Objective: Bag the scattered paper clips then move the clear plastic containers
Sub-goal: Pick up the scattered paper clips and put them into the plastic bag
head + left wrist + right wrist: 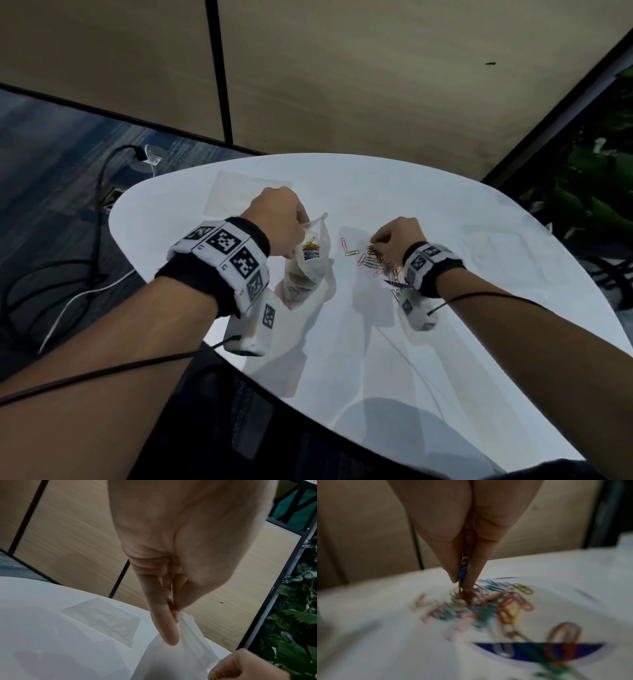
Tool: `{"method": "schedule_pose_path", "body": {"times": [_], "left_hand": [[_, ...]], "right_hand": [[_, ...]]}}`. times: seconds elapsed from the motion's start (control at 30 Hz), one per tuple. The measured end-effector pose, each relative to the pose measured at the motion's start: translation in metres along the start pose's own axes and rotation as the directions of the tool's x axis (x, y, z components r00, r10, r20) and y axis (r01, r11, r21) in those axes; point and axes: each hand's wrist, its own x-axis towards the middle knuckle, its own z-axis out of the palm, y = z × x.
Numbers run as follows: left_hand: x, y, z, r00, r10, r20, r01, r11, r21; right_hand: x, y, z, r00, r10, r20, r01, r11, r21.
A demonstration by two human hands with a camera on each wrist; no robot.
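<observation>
The white rounded surface (445, 342) is backed by beige wall panels (376, 68). A clear bag (310, 270) is held up at its rim by the left hand (277, 222) in a pinching grip. At 3 o'clock of it, paper clips (376, 263) are pinched from the pile by the right hand (397, 236).

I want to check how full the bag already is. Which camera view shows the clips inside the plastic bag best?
The head view: it looks down into the open plastic bag, showing coloured clips inside. The left wrist view shows only the bag's top edge pinched by the left hand, no contents. The right wrist view shows no bag.
</observation>
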Motion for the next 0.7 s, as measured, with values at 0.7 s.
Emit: {"method": "schedule_pose_path", "body": {"times": [0.7], "left_hand": [[0.004, -0.002, 0.006, 0.996, -0.079, -0.028, 0.075, 0.989, -0.125]], "right_hand": [[-0.069, -0.127, -0.03, 0.988, -0.149, -0.043, 0.153, 0.889, 0.432]]}}
